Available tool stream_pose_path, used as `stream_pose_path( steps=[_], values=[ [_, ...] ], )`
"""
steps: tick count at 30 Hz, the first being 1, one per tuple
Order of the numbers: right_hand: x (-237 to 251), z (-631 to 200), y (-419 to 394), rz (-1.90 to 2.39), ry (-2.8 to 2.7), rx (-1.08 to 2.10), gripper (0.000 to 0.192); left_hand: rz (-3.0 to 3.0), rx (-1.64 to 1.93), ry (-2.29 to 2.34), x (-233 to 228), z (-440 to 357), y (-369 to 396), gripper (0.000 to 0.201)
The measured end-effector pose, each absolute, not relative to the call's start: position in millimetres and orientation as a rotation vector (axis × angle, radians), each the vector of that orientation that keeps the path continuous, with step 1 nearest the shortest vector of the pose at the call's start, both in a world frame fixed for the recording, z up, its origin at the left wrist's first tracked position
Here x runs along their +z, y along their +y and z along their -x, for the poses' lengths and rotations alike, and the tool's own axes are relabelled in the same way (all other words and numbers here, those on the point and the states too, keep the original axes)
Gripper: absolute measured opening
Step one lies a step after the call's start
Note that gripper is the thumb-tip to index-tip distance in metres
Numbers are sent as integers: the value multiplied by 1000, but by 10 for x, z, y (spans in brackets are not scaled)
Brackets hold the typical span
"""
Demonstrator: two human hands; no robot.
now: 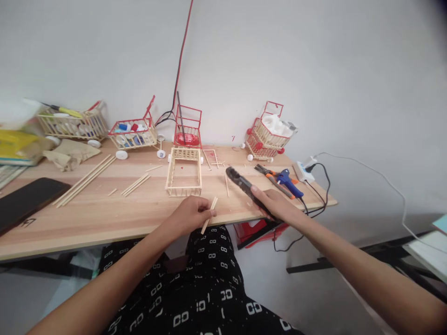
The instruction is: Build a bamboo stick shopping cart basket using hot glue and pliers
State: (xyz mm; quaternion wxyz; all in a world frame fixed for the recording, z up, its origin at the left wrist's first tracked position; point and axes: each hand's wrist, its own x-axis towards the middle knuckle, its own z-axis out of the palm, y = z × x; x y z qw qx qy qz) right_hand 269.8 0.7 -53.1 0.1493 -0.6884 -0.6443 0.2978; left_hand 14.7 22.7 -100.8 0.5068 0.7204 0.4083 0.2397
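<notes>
My left hand [195, 213] is closed at the table's front edge, pinching short thin wooden sticks [206, 225] between thumb and fingers. My right hand [270, 203] is wrapped round a long black hand tool [242, 183] with a rounded end, raised over the table and tilted up to the left. Its exact kind is unclear. Just beyond my left hand lies a rectangular frame of wooden sticks [169, 179], with small upright bars along its sides. A single thin stick [226, 187] rests to the left of the black tool.
Orange-handled pliers [272, 179], a blue glue gun [288, 182] and a white power strip [303, 172] sit at the right. Small stick-built carts [133, 136] line the wall. Longer sticks [85, 180] and a black phone [33, 200] lie at the left. Cables hang off the right edge.
</notes>
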Motion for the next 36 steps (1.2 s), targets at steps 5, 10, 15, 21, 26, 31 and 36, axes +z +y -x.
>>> stream_pose_path(
  steps=[5, 10, 15, 21, 26, 31, 36],
  values=[
    [-500, -2508, 395, 2129, -1931, 431, 45, -1512, 593, 928, -1011, -149, 176, 34],
    [-693, -2210, 701, 2185, -1988, 266, 37, -1488, 658, 944, -1039, -115, 150, 36],
    [-859, -2121, 752, 2232, -1997, 252, 31, -1437, 689, 938, -1055, -108, 142, 35],
    [-867, -2251, 708, 2143, -1925, 384, 17, -1332, 726, 925, -1065, -102, 139, 34],
    [-845, -2302, 473, 1904, -1812, 704, 32, -1184, 805, 878, -1089, -119, 154, 35],
    [-792, -2172, 119, 1586, -1662, 918, 34, -1070, 909, 814, -1063, -256, 171, 34],
    [-784, -2015, -53, 1521, -1591, 833, 29, -1063, 993, 741, -1007, -402, 180, 38]
  ],
)
